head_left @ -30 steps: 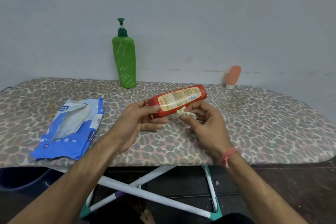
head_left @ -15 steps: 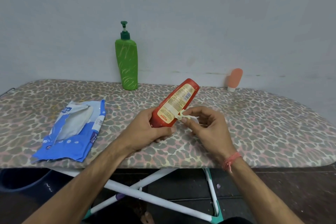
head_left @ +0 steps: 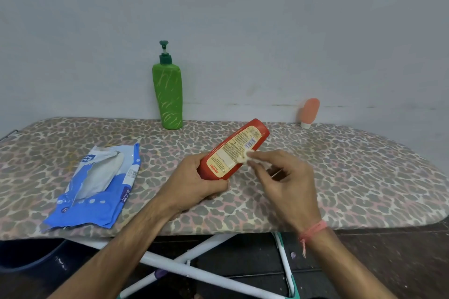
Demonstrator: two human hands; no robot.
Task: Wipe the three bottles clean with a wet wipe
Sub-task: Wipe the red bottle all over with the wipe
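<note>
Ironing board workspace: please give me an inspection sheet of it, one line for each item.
Surface: ironing board with leopard-print cover, on white crossed legs.
Job's things: red bottle held tilted above the board; small crumpled wet wipe pressed on its label; green pump bottle upright at the back by the wall; small orange bottle on its white cap, leaning at the wall.
Clutter: blue wet wipe pack, opened, lying flat on the left.
Hands: left hand grips the red bottle's lower end; right hand pinches the wipe with its fingers.
Cables: nothing seen.
Surroundings: plain grey wall; dark floor below.
</note>
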